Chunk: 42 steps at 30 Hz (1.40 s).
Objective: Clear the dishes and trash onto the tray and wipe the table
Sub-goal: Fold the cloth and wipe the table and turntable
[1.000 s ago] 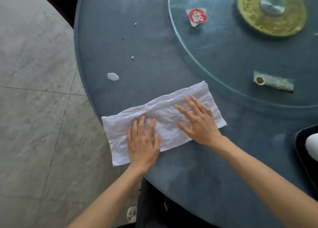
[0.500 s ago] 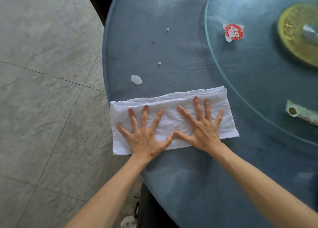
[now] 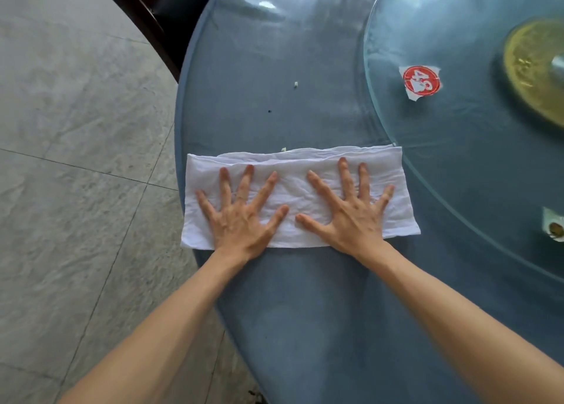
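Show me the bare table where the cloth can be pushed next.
Bare blue table lies beyond the white folded cloth, left of the round glass turntable, with only a pale crumb and dark speck. The turntable's rim hems the cloth's right end.

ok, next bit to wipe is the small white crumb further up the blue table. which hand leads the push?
Left, probably. The crumb lies roughly ahead of the left hand, whose fingers point toward it. The right hand sits nearer the glass turntable. Both press flat on the white cloth.
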Each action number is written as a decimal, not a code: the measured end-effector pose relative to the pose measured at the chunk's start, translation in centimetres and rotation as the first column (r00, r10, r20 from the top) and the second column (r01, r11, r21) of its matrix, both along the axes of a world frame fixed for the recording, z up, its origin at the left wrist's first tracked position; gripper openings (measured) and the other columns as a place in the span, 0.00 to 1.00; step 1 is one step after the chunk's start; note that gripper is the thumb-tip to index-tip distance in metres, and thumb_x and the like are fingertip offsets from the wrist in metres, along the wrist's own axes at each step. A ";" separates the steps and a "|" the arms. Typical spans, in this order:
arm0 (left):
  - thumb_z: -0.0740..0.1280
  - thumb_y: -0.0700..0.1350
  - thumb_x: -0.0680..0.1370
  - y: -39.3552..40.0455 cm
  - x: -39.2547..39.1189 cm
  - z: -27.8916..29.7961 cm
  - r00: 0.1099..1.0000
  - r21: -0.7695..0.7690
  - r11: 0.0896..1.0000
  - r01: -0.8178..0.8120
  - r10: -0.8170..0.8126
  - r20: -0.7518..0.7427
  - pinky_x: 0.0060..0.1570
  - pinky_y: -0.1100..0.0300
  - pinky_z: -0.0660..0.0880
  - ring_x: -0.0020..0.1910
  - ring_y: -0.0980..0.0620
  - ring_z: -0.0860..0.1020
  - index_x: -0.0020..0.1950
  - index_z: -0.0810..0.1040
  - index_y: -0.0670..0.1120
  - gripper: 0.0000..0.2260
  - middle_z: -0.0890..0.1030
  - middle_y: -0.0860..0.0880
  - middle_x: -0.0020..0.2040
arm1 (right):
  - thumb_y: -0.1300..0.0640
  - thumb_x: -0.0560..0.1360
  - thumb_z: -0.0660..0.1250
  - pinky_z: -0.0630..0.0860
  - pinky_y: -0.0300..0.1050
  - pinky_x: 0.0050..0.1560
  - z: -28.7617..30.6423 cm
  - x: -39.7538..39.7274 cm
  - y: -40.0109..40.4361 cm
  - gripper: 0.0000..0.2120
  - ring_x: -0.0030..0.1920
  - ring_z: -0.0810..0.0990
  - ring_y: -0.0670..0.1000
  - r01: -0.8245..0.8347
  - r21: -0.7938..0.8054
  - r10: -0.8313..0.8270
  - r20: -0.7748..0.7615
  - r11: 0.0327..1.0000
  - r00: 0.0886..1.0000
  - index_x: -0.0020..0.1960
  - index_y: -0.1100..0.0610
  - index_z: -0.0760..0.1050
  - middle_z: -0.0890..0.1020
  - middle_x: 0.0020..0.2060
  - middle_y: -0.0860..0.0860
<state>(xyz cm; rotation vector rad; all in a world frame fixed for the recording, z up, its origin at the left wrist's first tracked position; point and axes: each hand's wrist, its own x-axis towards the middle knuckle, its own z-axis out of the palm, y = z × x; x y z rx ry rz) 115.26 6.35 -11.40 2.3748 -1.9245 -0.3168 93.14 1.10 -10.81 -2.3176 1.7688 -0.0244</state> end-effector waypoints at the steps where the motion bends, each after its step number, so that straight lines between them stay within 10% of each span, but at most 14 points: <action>1: 0.44 0.77 0.76 -0.7 0.4 -0.1 1.000 -0.009 1.000 0.006 -0.006 0.004 0.70 0.24 0.39 0.81 0.42 0.35 0.77 0.41 0.74 0.31 0.45 0.60 0.83 | 0.13 0.67 0.47 0.38 0.84 0.69 0.0 0.3 -0.6 0.42 0.83 0.38 0.61 0.004 -0.002 -0.004 0.004 1.000 1.000 0.77 0.23 0.41 0.40 0.84 0.46; 42: 0.44 0.79 0.73 -50.3 16.3 -0.5 0.875 -0.058 0.876 0.478 -0.481 -0.048 0.75 0.33 0.37 0.82 0.45 0.39 0.77 0.45 0.74 0.33 0.46 0.60 0.83 | 0.12 0.64 0.41 0.34 0.83 0.67 -0.8 17.1 -38.7 0.40 0.82 0.34 0.59 0.540 0.020 -0.539 -0.040 0.842 0.842 0.74 0.20 0.36 0.38 0.84 0.45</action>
